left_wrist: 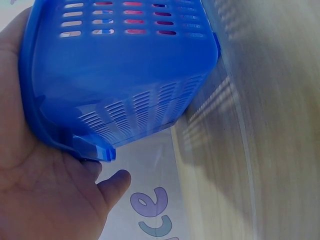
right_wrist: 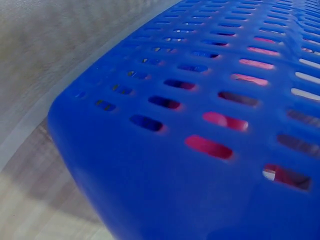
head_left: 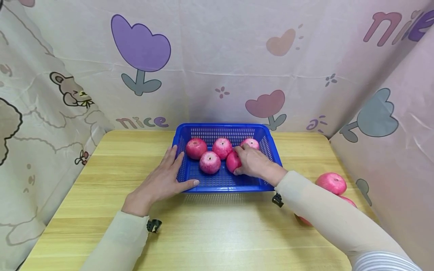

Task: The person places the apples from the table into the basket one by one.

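A blue plastic basket (head_left: 222, 188) with slotted walls sits near the back of the table, several red-pink apples inside. My left hand (head_left: 161, 182) rests on its left rim, fingers extended along the side and thumb over the front left corner. In the left wrist view, the palm (left_wrist: 45, 195) lies against the rim of the basket (left_wrist: 125, 60). Reaching over the right side, my right hand (head_left: 254, 162) grips an apple (head_left: 232, 162) inside. Just behind that hand is another apple (head_left: 250, 142). The right wrist view is filled by the basket's wall (right_wrist: 150, 185), red showing through its slots.
On the wooden table (head_left: 220, 233), more apples lie at the right, one in plain sight (head_left: 331, 183) and others partly hidden by my right forearm. A printed cloth (head_left: 203, 49) hangs behind the table and along both sides.
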The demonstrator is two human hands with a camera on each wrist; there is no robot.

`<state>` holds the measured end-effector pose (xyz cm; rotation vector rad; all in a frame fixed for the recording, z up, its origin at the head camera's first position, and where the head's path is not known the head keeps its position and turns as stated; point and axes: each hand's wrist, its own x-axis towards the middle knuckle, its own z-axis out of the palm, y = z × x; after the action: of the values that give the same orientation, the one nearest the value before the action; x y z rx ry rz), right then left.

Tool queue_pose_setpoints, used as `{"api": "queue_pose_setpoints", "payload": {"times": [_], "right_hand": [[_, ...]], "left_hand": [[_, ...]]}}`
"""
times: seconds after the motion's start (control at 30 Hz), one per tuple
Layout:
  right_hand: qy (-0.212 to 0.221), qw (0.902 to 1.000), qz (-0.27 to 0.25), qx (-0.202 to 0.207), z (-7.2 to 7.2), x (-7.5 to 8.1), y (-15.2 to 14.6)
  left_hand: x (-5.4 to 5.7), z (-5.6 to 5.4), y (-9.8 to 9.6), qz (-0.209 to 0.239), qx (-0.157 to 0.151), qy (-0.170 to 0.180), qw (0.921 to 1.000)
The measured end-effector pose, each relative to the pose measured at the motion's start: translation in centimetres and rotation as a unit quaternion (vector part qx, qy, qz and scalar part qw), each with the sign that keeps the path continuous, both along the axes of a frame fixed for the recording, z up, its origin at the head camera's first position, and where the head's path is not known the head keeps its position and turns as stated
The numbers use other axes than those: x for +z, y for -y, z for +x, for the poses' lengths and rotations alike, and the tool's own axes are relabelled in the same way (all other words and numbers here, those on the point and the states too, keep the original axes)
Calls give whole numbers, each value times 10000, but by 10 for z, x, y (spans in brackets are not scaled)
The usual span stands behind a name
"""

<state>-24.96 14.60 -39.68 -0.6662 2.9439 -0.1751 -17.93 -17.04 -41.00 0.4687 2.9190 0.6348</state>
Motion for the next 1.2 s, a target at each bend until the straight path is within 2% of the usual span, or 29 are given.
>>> {"api": "queue_pose_setpoints", "payload": {"times": [0.17, 0.37, 0.5, 0.73, 0.97, 1.2], "right_hand": [[22, 9999, -21, -127, 3, 5, -2], [-420, 9989, -201, -69, 6, 8, -9], [-597, 9970, -465, -188, 9, 10, -17], [-703, 9936, -747, -480, 16, 19, -35], [-737, 9887, -1008, -826, 30, 31, -57], [-949, 9792, -1295, -1245, 44, 45, -82]], "left_hand": [[0, 0, 0, -4, -1, -5, 10000], [0, 0, 0, -12, 21, 2, 10000], [0, 0, 0, 5, 25, 4, 10000], [-1, 0, 0, 11, 10, 3, 10000], [-1, 0, 0, -19, -4, -11, 10000], [-1, 0, 0, -14, 7, -31, 10000]]}}
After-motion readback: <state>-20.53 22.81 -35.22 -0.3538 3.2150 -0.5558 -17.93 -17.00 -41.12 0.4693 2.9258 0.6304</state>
